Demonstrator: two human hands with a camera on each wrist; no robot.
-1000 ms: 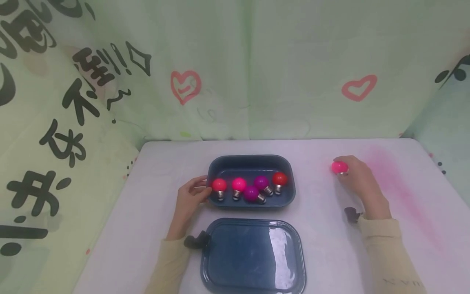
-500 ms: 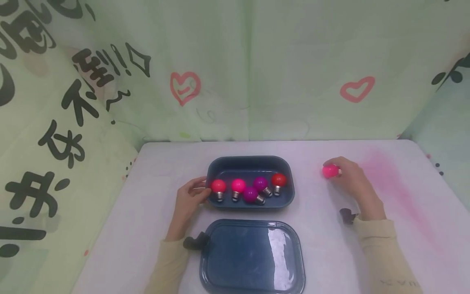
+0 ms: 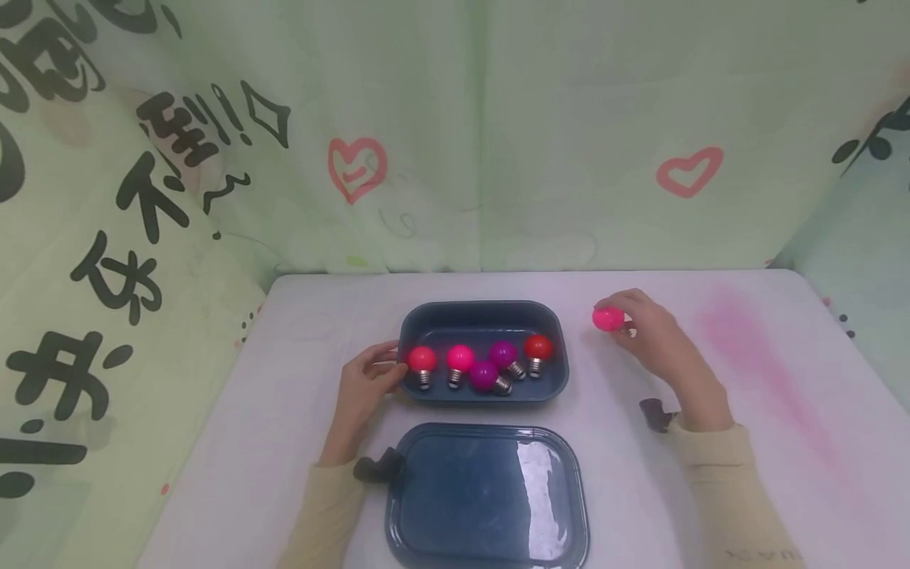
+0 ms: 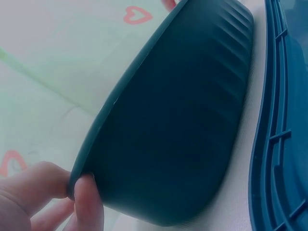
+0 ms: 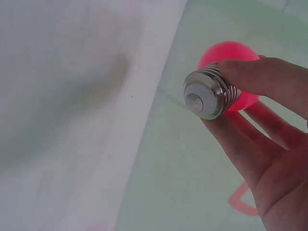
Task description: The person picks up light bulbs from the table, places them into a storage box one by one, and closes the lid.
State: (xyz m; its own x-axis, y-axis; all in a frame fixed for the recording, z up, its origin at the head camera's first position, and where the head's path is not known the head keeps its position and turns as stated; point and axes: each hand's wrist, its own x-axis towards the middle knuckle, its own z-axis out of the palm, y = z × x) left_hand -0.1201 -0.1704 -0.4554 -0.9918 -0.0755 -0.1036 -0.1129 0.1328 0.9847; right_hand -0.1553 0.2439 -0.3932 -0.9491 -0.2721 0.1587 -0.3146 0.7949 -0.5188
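Observation:
In the head view a dark blue box (image 3: 483,313) stands at mid-table with several small light bulbs in it, such as a red bulb (image 3: 538,348), a pink bulb (image 3: 460,358) and a purple bulb (image 3: 484,376). My left hand (image 3: 364,389) pinches the box's left rim between thumb and fingers; the left wrist view shows the thumb (image 4: 89,202) against the outer wall. Right of the box, my right hand (image 3: 650,336) holds another pink bulb (image 3: 607,318) above the table. Its metal screw base (image 5: 204,94) faces the camera in the right wrist view.
A dark blue lid (image 3: 483,498) lies flat on the white table (image 3: 284,332), just in front of the box. Printed fabric (image 3: 533,158) hangs behind the table and along its sides. A black strap piece (image 3: 379,466) juts from the left wrist, close over the lid's corner.
My right hand has carried the pink bulb leftward, nearer the box, and turned it so its base points right. My left hand has stayed on the rim.

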